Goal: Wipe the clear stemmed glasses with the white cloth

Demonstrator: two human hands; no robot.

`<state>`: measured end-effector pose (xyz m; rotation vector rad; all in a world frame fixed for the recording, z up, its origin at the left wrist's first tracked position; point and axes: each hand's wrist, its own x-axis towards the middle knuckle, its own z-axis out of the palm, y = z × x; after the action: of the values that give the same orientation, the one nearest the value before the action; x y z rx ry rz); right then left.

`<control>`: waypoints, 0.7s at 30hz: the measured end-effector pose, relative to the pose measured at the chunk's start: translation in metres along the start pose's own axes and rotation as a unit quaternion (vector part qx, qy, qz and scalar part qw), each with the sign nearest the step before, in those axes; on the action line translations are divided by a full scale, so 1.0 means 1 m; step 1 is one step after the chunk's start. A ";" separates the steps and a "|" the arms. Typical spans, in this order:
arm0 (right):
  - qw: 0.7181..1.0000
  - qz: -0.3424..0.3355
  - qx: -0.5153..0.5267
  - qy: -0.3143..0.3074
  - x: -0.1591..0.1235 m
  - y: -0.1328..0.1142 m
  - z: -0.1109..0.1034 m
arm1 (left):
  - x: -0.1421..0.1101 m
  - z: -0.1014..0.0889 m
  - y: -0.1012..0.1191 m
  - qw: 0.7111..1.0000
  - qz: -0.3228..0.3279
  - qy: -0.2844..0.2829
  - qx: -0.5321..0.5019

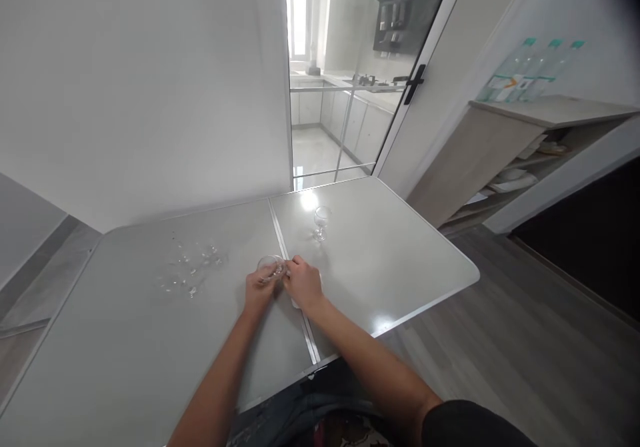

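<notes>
While in hands, clear glass

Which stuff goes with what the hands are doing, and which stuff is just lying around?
Seems part of it:
clear round-bowled glass, held by left hand and right hand
clear stemmed glass standing on pale grey table
probably the clear glassware clustered left

Just about:
three see-through plastic bottles with green caps, on the wood-look cabinet

Pale walls and a glazed door stand beyond the light-topped table.
</notes>
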<state>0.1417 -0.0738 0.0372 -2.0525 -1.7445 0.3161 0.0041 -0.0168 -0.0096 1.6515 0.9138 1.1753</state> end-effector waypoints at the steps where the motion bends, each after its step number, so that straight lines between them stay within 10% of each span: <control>1: 1.000 0.002 0.002 0.000 0.000 0.003 0.000 | 0.000 0.000 0.001 1.000 0.006 -0.012 -0.003; 12: 0.948 0.135 0.209 0.197 0.025 0.128 -0.043 | -0.003 0.002 0.025 0.999 -0.048 -0.018 -0.001; 21: 0.967 0.141 0.179 0.116 0.085 0.193 -0.056 | -0.002 0.002 0.018 0.997 -0.061 -0.036 0.031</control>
<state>0.3518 -0.0237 0.0072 -1.9732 -1.1621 0.4244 0.0063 -0.0252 0.0060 1.6513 0.9998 1.0076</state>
